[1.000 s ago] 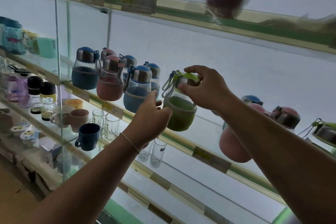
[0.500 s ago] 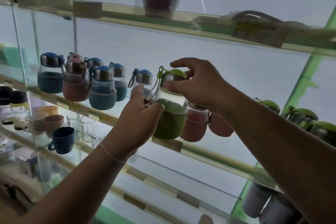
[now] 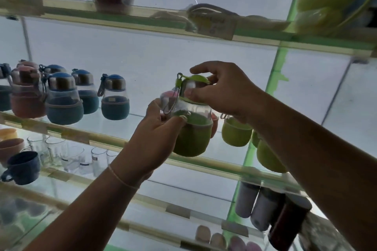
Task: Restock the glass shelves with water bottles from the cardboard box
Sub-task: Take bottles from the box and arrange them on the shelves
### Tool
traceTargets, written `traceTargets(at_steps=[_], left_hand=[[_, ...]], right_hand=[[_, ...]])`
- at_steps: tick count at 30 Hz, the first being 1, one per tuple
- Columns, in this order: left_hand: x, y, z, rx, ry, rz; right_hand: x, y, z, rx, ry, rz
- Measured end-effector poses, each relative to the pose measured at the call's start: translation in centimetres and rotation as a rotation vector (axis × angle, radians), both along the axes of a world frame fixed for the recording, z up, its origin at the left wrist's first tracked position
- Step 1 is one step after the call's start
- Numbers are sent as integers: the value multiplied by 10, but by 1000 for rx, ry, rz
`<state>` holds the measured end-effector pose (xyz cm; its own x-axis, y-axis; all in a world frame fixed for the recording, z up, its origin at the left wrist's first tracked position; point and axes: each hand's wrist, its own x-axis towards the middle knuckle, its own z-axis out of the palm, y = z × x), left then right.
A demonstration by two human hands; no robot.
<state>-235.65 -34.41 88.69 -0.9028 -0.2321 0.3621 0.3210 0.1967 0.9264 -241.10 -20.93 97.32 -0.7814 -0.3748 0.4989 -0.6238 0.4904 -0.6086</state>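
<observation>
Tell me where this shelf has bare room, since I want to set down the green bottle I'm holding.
Bare glass lies on the middle shelf between the lone blue bottle and the held green bottle, gripped by the left hand and right hand. Far left is crowded with blue and pink bottles; to the right, the green bottles stand close together.

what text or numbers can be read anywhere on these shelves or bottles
Nothing is readable.
Paper tag on the upper shelf edge: faint marks, too blurred to read.
Small label on a blue bottle: too small.
Bands on the drinking glasses: blurred.
Green bottle in both hands: no text visible.
</observation>
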Motion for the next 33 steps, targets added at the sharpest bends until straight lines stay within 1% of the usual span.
traceTargets(at_steps=[4, 9, 17, 24, 27, 33], left_hand=[[-13, 19, -4, 15, -1, -95], [-31, 40, -8, -3, -38, -143], [-60, 62, -19, 62, -120, -255], [-80, 77, -34, 27, -152, -290], [-82, 83, -39, -3, -129, -309], [-85, 87, -43, -61, -70, -315]], right_hand=[[-6, 23, -1, -11, -1, -43], [-19, 41, -9, 26, 15, -118], [-46, 64, -24, 183, 61, -266], [-57, 78, -31, 377, 136, -337], [-55, 81, -33, 460, 166, -365], [-55, 85, -36, 511, 181, -363]])
